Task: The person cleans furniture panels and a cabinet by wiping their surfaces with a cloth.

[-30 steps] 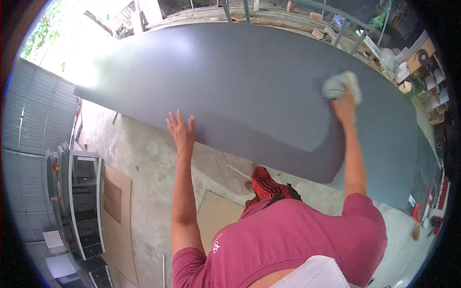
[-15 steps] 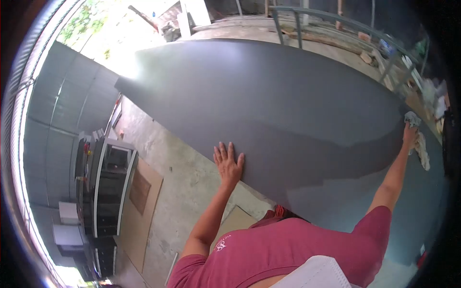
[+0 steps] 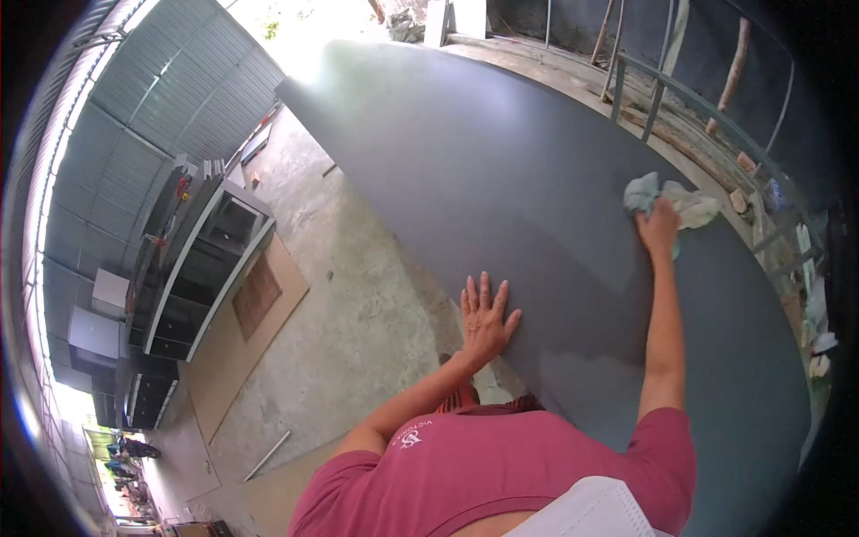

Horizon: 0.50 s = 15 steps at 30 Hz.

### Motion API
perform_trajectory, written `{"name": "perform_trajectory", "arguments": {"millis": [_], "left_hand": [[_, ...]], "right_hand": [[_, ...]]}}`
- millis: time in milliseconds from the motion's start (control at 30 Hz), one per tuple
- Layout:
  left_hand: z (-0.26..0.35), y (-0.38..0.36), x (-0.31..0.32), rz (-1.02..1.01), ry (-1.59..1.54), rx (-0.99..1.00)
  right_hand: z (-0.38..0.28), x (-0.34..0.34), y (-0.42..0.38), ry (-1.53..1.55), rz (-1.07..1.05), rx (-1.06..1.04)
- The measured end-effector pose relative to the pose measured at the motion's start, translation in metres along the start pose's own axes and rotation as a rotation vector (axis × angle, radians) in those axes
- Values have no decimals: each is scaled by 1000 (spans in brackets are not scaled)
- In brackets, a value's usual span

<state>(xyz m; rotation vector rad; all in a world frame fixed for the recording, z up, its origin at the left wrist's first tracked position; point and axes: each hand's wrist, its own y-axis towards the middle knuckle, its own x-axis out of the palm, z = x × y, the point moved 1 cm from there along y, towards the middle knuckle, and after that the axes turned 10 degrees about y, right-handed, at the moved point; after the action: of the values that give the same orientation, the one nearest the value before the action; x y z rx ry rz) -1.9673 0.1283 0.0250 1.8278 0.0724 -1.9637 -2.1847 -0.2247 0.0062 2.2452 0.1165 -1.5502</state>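
Observation:
A large dark grey panel (image 3: 447, 152) lies flat in front of me, stretching from the bright far end to the right side. My left hand (image 3: 488, 327) rests palm down at the panel's near edge, fingers spread, holding nothing. Farther right, my right hand (image 3: 659, 225) presses a pale, crumpled cloth (image 3: 642, 192) onto the panel, fingers closed around it. A whitish part of the cloth (image 3: 693, 206) spills out to the right of the hand. What supports the panel from below is hidden.
Left of the panel is a concrete floor (image 3: 358, 295). A dark cabinet with pale edges (image 3: 201, 268) stands there beside a brown board (image 3: 259, 300). Beyond the panel's far right edge are a grey metal frame (image 3: 698, 98), timber and clutter. Motorbikes (image 3: 134, 447) are at lower left.
My right hand has brought the cloth inward from the panel's far right edge, toward the left in view. The view has turned. My left hand stays spread at the near edge.

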Motion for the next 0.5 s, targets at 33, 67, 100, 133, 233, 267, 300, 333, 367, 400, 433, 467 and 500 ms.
{"name": "perform_trajectory", "arguments": {"millis": [33,67,100,133,233,267,300,333,367,400,433,467,500], "left_hand": [[-7,-1,-3,-26,-11,53],[-17,0,-3,-59,-57,125],[-32,2,-2,-56,-70,129],[-49,3,-2,-72,-134,208],[-114,22,3,-43,-208,270],[-143,30,6,-12,-209,244],[-170,36,6,-18,-225,236],[-199,45,5,-16,-145,169],[-229,54,5,-10,-59,104],[-257,63,6,-10,-61,100],[-282,71,8,15,-27,93],[-303,76,9,34,5,86],[-316,79,9,28,1,86]], "right_hand": [[-31,5,-18,28,-25,-63],[-59,6,-39,79,-21,-116],[-84,7,-62,130,-17,-168],[-107,0,-86,178,-78,-213],[-140,-29,-139,194,-191,-143],[-136,-25,-152,146,-144,-84],[-119,-23,-167,96,-105,-25],[-92,-14,-184,-13,-12,66],[-65,-9,-192,-130,59,197],[-39,-4,-200,-238,116,336],[-28,-4,-202,-360,143,520],[-38,-7,-199,-366,139,519],[-45,-14,-195,-355,160,706]]}}
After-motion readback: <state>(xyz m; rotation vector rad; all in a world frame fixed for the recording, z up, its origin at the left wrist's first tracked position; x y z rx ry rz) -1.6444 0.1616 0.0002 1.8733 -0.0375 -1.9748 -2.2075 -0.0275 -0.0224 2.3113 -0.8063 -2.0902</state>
